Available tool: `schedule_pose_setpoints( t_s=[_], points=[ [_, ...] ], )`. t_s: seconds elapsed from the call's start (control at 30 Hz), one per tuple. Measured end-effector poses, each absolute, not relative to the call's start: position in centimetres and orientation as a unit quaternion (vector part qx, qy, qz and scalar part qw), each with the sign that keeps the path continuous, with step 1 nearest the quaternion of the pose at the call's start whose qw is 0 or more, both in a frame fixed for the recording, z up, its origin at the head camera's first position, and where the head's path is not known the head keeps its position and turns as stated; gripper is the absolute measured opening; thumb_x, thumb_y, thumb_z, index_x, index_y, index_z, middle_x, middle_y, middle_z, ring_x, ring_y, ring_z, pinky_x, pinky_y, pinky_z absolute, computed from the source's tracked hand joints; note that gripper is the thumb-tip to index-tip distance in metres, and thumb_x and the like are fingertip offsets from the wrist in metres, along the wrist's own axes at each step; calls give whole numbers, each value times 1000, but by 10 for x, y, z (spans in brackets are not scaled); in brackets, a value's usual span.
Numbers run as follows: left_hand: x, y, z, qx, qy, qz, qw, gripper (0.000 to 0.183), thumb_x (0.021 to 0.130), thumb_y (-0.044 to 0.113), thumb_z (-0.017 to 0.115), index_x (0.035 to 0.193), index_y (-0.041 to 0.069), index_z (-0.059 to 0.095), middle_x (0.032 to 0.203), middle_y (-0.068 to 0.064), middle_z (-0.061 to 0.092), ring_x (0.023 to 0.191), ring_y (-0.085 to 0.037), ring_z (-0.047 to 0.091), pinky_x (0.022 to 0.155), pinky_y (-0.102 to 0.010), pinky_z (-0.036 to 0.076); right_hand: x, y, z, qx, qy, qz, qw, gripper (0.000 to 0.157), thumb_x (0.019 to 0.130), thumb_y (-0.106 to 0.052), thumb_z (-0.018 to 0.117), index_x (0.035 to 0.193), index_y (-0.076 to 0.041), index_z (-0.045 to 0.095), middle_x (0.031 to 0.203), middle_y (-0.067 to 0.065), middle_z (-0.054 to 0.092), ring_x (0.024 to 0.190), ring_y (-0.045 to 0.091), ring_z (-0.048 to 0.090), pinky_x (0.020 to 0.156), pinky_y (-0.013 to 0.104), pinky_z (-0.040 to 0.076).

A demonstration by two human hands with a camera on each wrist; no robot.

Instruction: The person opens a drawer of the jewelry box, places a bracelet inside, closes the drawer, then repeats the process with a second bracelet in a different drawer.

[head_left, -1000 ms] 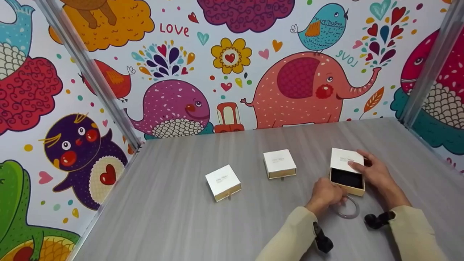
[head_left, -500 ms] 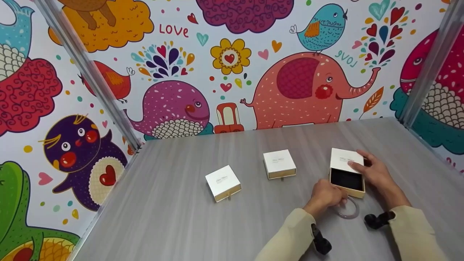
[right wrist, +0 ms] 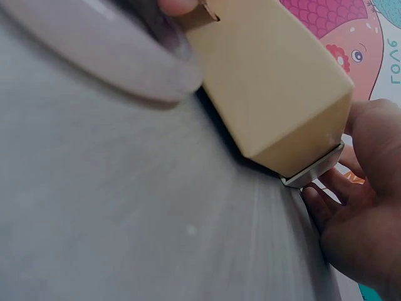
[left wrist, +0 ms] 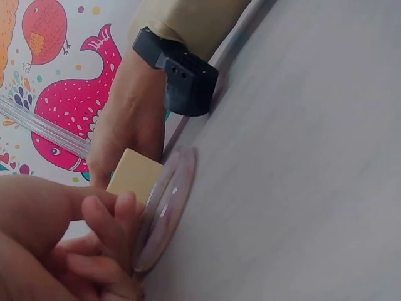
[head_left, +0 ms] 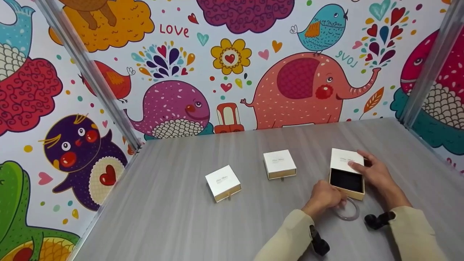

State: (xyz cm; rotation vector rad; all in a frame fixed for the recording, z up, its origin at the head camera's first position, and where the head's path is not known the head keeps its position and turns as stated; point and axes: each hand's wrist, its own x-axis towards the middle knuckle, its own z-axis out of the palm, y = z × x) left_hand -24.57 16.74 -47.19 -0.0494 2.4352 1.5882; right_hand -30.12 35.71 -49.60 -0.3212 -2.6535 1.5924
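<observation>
On the right of the table, a white slide-out gift box (head_left: 347,158) has its gold drawer (head_left: 354,193) partly pulled out, showing a black lining. My right hand (head_left: 378,175) grips the white sleeve from its right side, thumb on top. At the drawer's front, my left hand (head_left: 324,195) pinches the small pull tab; in the right wrist view a fingertip (right wrist: 178,5) meets the tab. A translucent greyish-purple bangle (head_left: 348,218) lies flat just before the drawer. Seen from the left wrist, the bangle (left wrist: 170,213) is right beside my curled fingers.
Two more white gift boxes, both closed, stand to the left: one in the middle (head_left: 279,160) and one farther left (head_left: 223,178). Patterned wall panels (head_left: 232,87) border the grey table (head_left: 163,217) at the back and sides.
The drawer has slid a little farther out toward me, with my left hand moving back along with it. The bangle has shifted slightly nearer. My right hand stays in place.
</observation>
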Motion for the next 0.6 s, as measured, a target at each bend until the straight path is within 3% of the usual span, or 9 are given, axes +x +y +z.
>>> schedule_pose_setpoints(
  t_s=[0.4, 0.6],
  points=[
    [-245, 157, -467, 2, 825, 545, 147, 29, 77, 2, 79, 52, 4, 64, 39, 3, 48, 35, -5, 40, 39, -18, 27, -301, 356, -498, -110, -852, 512, 14, 90, 97, -49, 60, 160, -5, 14, 158, 36, 22, 138, 48, 30, 120, 64, 22],
    [-249, 149, -465, 47, 862, 495, 99, 24, 73, 11, 87, 55, 4, 72, 38, 4, 45, 34, -4, 36, 38, -18, 28, -302, 356, -497, -103, -855, 507, 23, 88, 97, -49, 60, 159, -4, 16, 157, 37, 24, 136, 47, 32, 119, 64, 23]
  ],
)
